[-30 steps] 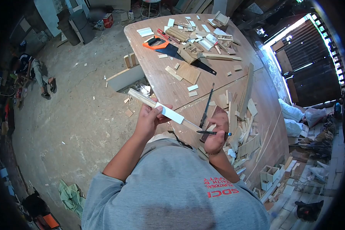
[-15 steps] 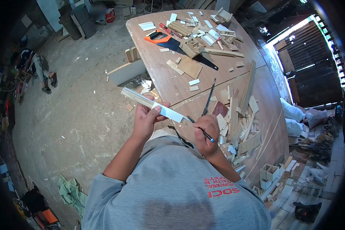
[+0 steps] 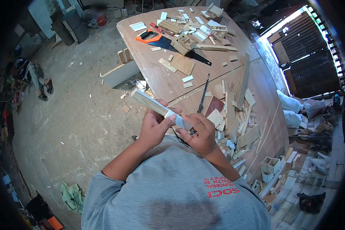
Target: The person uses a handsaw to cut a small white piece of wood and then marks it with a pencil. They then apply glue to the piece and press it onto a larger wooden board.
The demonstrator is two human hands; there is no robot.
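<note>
My left hand point(image 3: 154, 124) is wrapped round a long wooden strip point(image 3: 151, 102), which slants from upper left down toward my right hand. A short white piece point(image 3: 175, 118) lies against the strip's lower end, under my left thumb. My right hand point(image 3: 200, 134) is closed at that lower end, its fingers touching the white piece. A dark pencil-like tool point(image 3: 193, 132) shows between its fingers, mostly hidden.
On the table point(image 3: 149, 65) lie an orange-handled saw point(image 3: 172, 45), a dark thin tool point(image 3: 204, 94), a brown square point(image 3: 214, 106) and many wood scraps point(image 3: 241, 122). A white panel point(image 3: 120, 74) stands left of it. A person point(image 3: 32, 76) sits far left.
The strip and my left hand have shifted right and down. My right hand has moved left, onto the white piece, and the pencil-like tool is now mostly covered. The view has shifted slightly.
</note>
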